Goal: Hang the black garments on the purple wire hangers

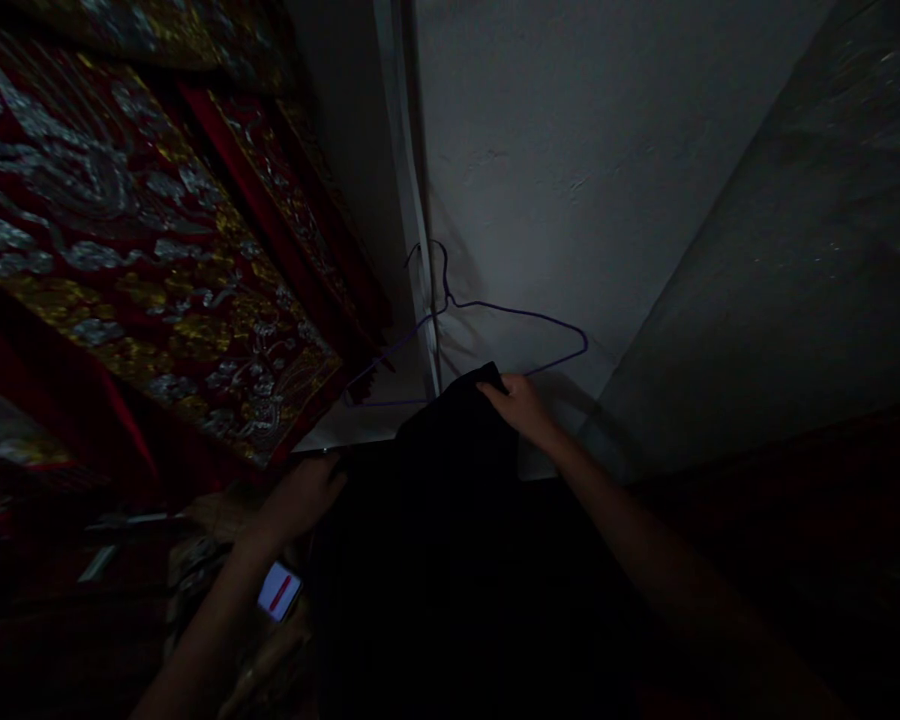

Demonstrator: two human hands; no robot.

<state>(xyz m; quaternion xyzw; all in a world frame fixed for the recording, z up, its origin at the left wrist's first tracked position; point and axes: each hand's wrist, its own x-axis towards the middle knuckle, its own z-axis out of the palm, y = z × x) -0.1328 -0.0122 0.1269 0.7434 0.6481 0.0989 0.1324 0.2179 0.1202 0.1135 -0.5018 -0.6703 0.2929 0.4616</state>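
A dark garment, almost black in the dim light, hangs between my hands; its exact kind does not show. My right hand pinches its upper edge near the top right corner. My left hand is closed at the garment's left side, its fingertips partly lost in shadow. Just above and behind the cloth, a thin purple wire hanger hangs against the wall, its hook by a pale vertical strip. The cloth overlaps part of the hanger's lower bar.
Red drapery with gold and silver embroidery fills the left side. A pale wall stands ahead, with a darker grey panel at the right. A small lit screen shows beneath my left forearm. The lower area is very dark.
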